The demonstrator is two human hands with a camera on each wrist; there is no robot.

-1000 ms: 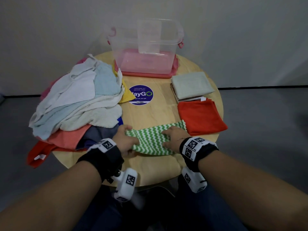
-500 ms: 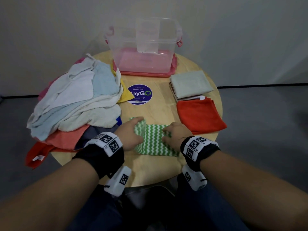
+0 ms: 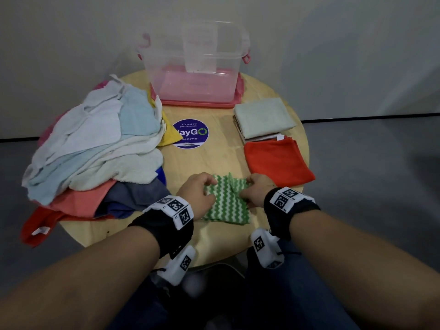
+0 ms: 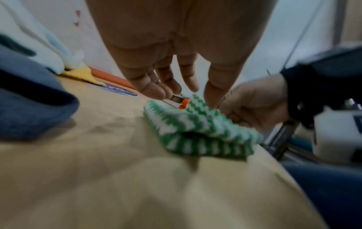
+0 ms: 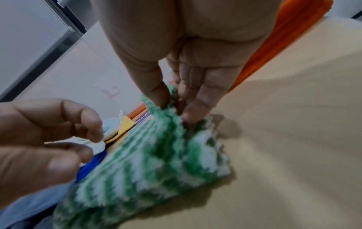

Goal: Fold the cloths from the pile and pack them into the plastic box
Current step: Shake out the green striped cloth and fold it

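A green-and-white zigzag cloth lies folded small on the round wooden table, near its front edge. My right hand pinches a raised fold at the cloth's far right side; in the right wrist view the thumb and fingers close on that ridge of the cloth. My left hand hovers at the cloth's left edge, fingers loosely curled and holding nothing. The unfolded pile covers the table's left side. The clear plastic box stands at the back on its pink lid.
Two folded stacks lie on the right: a pale grey-green cloth and an orange one, just beyond my right hand. A purple round sticker marks the table's middle. Red and blue cloths hang off the table's left front edge.
My left hand carried the cloth's left half over to the right and let go, so the cloth is narrower. My right hand shifted to pinch the raised fold.
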